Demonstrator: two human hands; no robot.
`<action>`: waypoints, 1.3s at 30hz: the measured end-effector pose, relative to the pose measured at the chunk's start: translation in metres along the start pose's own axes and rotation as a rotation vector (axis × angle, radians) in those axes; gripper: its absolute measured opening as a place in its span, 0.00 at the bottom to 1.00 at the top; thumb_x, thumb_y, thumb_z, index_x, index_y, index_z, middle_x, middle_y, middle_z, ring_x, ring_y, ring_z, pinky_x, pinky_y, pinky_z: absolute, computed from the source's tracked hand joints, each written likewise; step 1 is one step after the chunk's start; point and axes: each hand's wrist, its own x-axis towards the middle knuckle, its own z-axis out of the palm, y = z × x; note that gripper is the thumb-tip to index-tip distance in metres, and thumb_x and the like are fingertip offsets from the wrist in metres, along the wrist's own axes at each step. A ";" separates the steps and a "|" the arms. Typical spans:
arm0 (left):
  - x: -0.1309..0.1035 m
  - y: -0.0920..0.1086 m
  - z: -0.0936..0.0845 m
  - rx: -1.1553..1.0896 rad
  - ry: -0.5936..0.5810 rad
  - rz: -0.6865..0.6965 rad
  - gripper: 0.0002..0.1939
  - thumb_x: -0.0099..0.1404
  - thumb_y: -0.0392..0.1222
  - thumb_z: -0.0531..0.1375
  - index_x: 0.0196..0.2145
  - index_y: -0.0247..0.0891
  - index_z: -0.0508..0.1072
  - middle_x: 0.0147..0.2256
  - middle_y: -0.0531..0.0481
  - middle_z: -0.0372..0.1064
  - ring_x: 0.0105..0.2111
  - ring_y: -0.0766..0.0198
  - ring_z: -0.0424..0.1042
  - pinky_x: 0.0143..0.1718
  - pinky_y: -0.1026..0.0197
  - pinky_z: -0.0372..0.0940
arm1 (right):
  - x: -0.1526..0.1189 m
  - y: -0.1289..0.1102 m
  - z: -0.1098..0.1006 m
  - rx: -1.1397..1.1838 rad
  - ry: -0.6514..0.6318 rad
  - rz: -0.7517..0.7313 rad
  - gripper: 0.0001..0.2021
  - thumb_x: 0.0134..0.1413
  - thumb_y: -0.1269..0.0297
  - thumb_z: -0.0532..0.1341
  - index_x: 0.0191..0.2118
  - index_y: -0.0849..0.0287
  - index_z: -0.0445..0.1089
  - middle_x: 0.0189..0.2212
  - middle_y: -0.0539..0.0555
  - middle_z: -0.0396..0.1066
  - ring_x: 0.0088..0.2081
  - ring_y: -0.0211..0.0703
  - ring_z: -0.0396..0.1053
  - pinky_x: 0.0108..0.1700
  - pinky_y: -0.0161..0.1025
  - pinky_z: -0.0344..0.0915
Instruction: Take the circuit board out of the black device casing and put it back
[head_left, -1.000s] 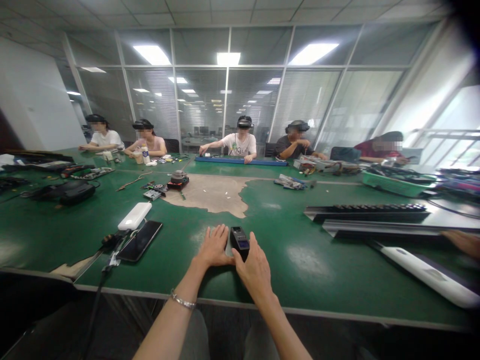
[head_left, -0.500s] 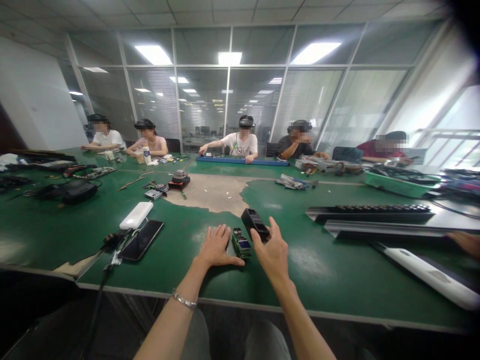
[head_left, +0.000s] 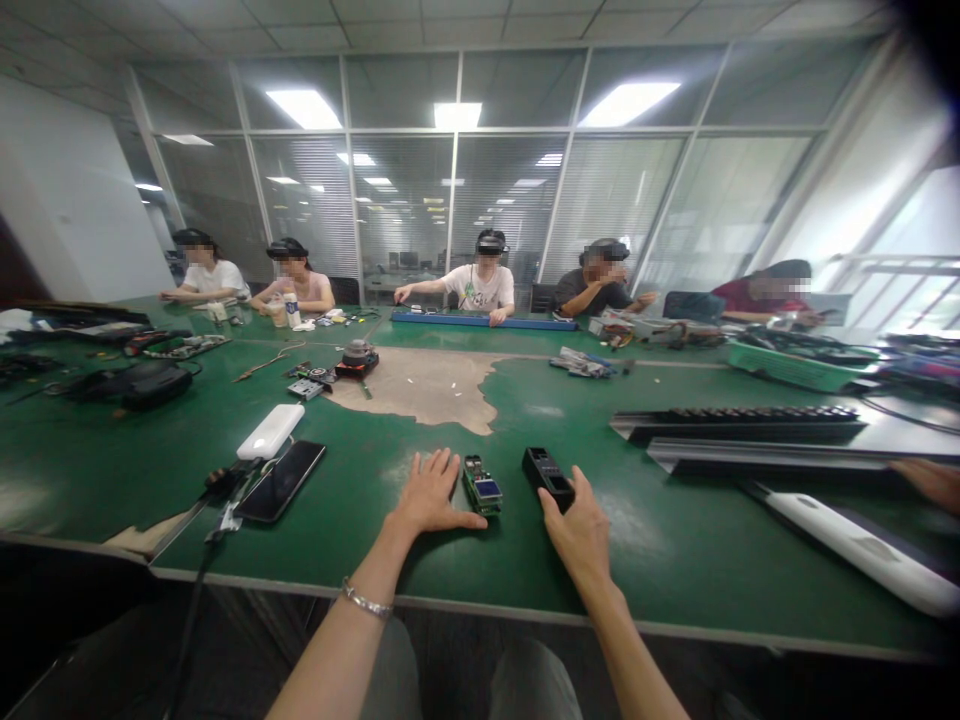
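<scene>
My left hand (head_left: 431, 497) lies flat on the green table with its fingers spread, just left of a small circuit board (head_left: 481, 487). That board is green, carries a small dark blue screen and rests on the tabletop. On the board's other side, my right hand (head_left: 579, 522) grips the near end of a black rectangular casing (head_left: 546, 474) with openings in its top, thumb on the left and fingers on the right. The fingertips on the casing's far side are partly hidden. A gap separates the casing from the board.
A black phone (head_left: 282, 482) and a white power bank (head_left: 271, 431) with cables lie to the left. Rightward are long metal channels (head_left: 757, 458), a white-cased device (head_left: 862, 550) and another person's hand (head_left: 930, 484). Several people sit across the table (head_left: 360, 530).
My right hand has shifted right and slightly nearer with the black casing, widening the gap to the circuit board. My left hand and the board have stayed in place.
</scene>
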 end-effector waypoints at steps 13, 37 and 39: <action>0.000 0.001 0.000 0.005 -0.003 -0.009 0.59 0.47 0.80 0.50 0.66 0.39 0.44 0.67 0.41 0.36 0.67 0.45 0.35 0.64 0.41 0.29 | -0.007 0.004 0.007 -0.036 0.035 -0.072 0.38 0.53 0.48 0.55 0.62 0.71 0.51 0.53 0.70 0.64 0.53 0.60 0.64 0.53 0.54 0.60; 0.000 -0.001 0.004 0.018 0.047 0.015 0.58 0.46 0.80 0.51 0.64 0.37 0.49 0.67 0.39 0.38 0.66 0.44 0.37 0.64 0.39 0.32 | -0.007 -0.093 -0.013 0.179 -0.100 -0.063 0.35 0.55 0.52 0.56 0.64 0.65 0.51 0.46 0.62 0.72 0.45 0.52 0.71 0.49 0.46 0.65; 0.000 -0.002 0.005 0.018 0.046 0.011 0.57 0.48 0.79 0.51 0.64 0.37 0.48 0.67 0.39 0.38 0.66 0.44 0.37 0.64 0.39 0.33 | -0.011 -0.101 -0.008 0.148 -0.104 -0.092 0.34 0.55 0.54 0.56 0.64 0.66 0.51 0.48 0.64 0.70 0.46 0.52 0.71 0.49 0.47 0.65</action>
